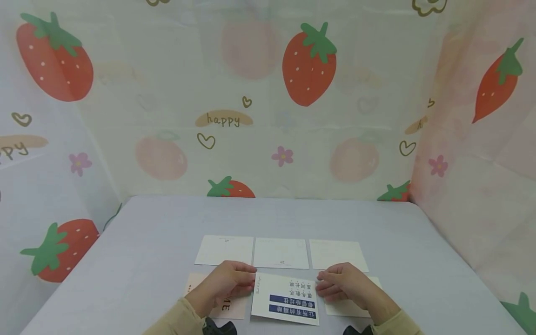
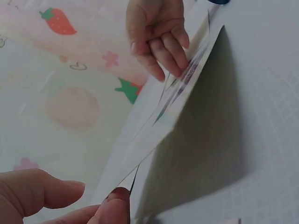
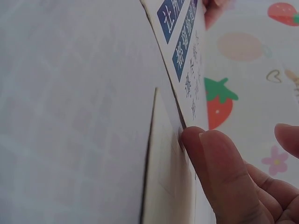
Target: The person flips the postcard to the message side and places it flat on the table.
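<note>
A white card (image 1: 284, 298) with dark blue text bands lies between the two hands, its near edge raised over a shadow in the left wrist view. My left hand (image 1: 232, 284) is at the card's left edge; its fingertips (image 2: 114, 205) meet the card's corner while the thumb stands apart. At the opposite edge, my right hand (image 1: 345, 286) has its fingertips (image 3: 212, 144) right against the card, thumb away from it. Under the left hand lies a pinkish card (image 1: 234, 309) with partly covered letters. A pale card (image 1: 347, 308) lies partly beneath the right hand.
Three whitish cards form a row farther back: a left card (image 1: 224, 251), a middle card (image 1: 280, 253) and a right card (image 1: 339, 255). They lie on a white table (image 1: 167, 228). Strawberry-print curtains (image 1: 268, 93) enclose its back and sides.
</note>
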`<move>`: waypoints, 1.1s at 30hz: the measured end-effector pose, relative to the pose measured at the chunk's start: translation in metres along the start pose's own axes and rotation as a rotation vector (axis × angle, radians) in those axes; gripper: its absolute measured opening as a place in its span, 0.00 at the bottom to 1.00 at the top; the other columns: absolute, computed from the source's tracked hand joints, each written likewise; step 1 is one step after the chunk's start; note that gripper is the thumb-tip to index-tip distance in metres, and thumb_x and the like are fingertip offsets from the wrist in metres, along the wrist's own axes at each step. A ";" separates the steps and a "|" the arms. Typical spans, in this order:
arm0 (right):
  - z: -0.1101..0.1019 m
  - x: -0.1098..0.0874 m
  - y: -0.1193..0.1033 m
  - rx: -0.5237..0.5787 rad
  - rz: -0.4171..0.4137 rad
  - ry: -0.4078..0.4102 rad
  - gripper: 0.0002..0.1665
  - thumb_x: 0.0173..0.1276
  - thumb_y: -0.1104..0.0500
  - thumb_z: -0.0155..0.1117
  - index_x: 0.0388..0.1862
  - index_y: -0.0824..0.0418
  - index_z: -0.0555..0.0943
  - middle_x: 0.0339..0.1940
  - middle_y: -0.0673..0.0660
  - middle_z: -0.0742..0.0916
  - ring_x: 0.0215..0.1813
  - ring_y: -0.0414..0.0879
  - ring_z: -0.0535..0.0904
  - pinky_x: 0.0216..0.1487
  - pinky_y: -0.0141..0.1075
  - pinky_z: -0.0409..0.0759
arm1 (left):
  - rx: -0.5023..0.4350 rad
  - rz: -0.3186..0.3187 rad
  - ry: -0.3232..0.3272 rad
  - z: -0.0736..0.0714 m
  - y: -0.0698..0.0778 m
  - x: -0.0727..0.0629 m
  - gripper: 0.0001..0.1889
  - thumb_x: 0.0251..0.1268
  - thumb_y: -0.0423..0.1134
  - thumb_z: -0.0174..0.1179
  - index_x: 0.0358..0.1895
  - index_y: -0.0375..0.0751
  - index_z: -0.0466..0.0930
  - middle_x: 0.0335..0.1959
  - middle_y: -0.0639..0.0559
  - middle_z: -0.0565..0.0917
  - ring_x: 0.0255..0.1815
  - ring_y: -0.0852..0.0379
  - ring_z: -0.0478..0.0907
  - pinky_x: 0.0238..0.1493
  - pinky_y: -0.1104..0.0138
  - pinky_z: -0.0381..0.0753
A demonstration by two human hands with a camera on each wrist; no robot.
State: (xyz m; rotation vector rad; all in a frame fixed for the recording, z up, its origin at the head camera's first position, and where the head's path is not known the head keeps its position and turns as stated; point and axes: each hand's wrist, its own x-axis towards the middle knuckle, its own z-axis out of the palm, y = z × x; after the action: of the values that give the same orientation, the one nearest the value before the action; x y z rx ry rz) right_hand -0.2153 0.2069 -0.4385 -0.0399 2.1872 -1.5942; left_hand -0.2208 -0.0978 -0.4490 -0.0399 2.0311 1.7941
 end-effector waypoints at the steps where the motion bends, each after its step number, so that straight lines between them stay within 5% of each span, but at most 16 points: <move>1: 0.000 0.000 0.000 0.001 0.001 0.001 0.24 0.66 0.51 0.57 0.45 0.73 0.76 0.36 0.62 0.86 0.38 0.52 0.84 0.35 0.39 0.82 | 0.010 0.002 0.000 0.001 0.000 0.000 0.17 0.58 0.34 0.60 0.50 0.31 0.77 0.35 0.47 0.83 0.30 0.59 0.79 0.36 0.67 0.81; 33: 0.002 0.002 0.001 -0.034 -0.016 0.012 0.19 0.64 0.54 0.59 0.43 0.71 0.78 0.35 0.61 0.86 0.37 0.52 0.84 0.35 0.39 0.82 | 0.018 0.063 0.006 0.009 -0.004 0.000 0.16 0.53 0.25 0.60 0.48 0.31 0.77 0.30 0.48 0.79 0.26 0.61 0.78 0.31 0.69 0.81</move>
State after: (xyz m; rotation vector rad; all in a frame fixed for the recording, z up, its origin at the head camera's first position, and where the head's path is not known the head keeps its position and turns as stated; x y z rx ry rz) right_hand -0.2163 0.2053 -0.4404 -0.0576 2.2283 -1.5698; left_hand -0.2167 -0.0898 -0.4530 0.0240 2.0744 1.8146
